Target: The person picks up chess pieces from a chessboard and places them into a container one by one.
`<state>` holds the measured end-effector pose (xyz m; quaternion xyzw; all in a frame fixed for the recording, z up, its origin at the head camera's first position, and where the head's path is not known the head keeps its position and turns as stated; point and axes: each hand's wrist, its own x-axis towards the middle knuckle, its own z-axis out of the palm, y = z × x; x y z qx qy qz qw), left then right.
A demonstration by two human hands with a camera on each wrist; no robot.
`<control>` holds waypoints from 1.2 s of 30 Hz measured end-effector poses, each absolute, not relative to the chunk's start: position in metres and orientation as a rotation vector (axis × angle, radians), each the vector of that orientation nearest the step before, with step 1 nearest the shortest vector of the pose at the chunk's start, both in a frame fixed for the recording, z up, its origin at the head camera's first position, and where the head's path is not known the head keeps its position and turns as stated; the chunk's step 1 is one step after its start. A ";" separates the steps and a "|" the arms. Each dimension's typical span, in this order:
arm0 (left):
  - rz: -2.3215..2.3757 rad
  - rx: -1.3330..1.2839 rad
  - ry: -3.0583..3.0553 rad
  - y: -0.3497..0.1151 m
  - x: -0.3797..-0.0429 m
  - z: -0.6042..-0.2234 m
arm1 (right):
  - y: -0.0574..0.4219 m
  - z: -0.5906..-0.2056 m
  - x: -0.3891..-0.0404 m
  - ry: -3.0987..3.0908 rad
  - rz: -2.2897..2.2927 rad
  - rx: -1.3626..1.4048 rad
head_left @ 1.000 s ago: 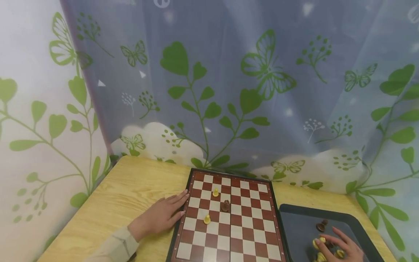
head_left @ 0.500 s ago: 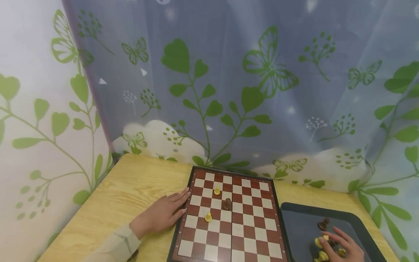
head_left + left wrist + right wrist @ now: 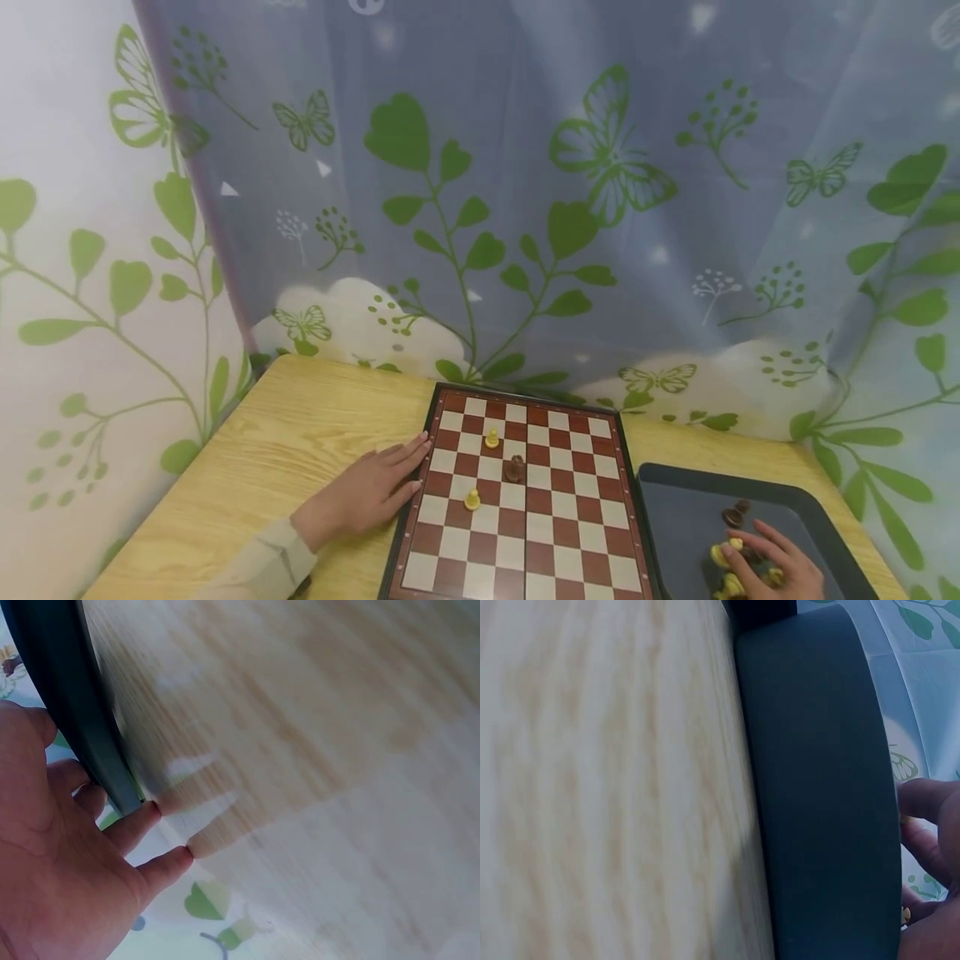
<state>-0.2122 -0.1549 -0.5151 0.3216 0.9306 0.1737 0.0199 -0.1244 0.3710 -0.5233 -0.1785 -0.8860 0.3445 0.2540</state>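
Note:
My left hand (image 3: 363,496) lies at the left edge of a red-and-white chessboard (image 3: 558,504), fingers extended against its black rim. In the left wrist view those fingers (image 3: 161,874) touch the board's dark side and the wood. Two yellow pawns (image 3: 472,500) and a brown knight (image 3: 514,469) stand on the board's left half. Over a dark tray (image 3: 675,508) at the right, my right hand (image 3: 780,562) pinches a yellow chess piece (image 3: 718,556) between thumb and fingers. A brown chess piece (image 3: 732,517) lies just beyond. The right wrist view mostly hides the grasp behind the tray wall.
Several more chess pieces (image 3: 729,587) lie in the tray under and beside my right hand. Board and tray stand side by side on a wooden table (image 3: 330,408). A patterned curtain (image 3: 480,208) hangs right behind the table.
The head view shifts slightly. My right hand stays over the tray with its fingers at the yellow piece; my left hand and the pieces on the board keep their places.

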 end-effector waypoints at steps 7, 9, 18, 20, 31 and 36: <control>0.540 0.993 2.876 -0.157 -0.210 -0.519 | 0.375 -0.525 -0.123 -2.493 1.001 -0.521; 0.538 0.995 2.863 -0.157 -0.209 -0.520 | 0.376 -0.527 -0.122 -2.500 0.997 -0.534; 0.556 0.999 2.885 -0.158 -0.209 -0.519 | 0.375 -0.522 -0.123 -2.502 0.917 -0.539; 0.556 1.002 2.884 -0.158 -0.209 -0.519 | 0.373 -0.518 -0.122 -2.498 0.934 -0.518; 0.541 1.007 2.884 -0.156 -0.211 -0.520 | 0.353 -0.498 -0.116 -2.520 0.936 -0.204; 0.530 0.991 2.891 -0.157 -0.213 -0.519 | 0.335 -0.491 -0.119 -2.546 0.974 0.006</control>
